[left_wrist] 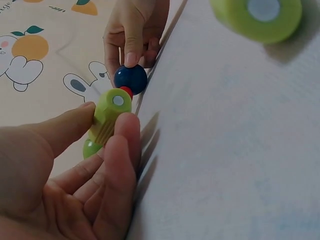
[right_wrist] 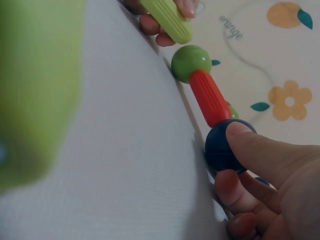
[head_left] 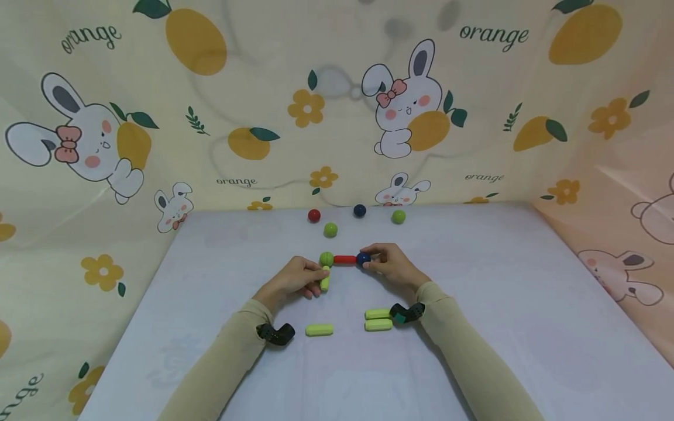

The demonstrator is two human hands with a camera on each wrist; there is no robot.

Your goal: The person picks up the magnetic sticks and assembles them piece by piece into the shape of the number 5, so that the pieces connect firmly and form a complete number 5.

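My left hand pinches a yellow-green ridged rod between thumb and fingers. One end of that rod is at or close to a green ball; whether they touch, I cannot tell. From the green ball a red rod runs across to a dark blue ball, all in one line. My right hand holds the blue ball with thumb and fingertips. In the left wrist view the white disc on the yellow-green rod's near end shows.
Behind the hands lie a red ball, a second blue ball and two green balls. Nearer the front, one yellow-green rod lies alone, and two more rods lie side by side by the right wrist. A patterned cloth hangs behind the table.
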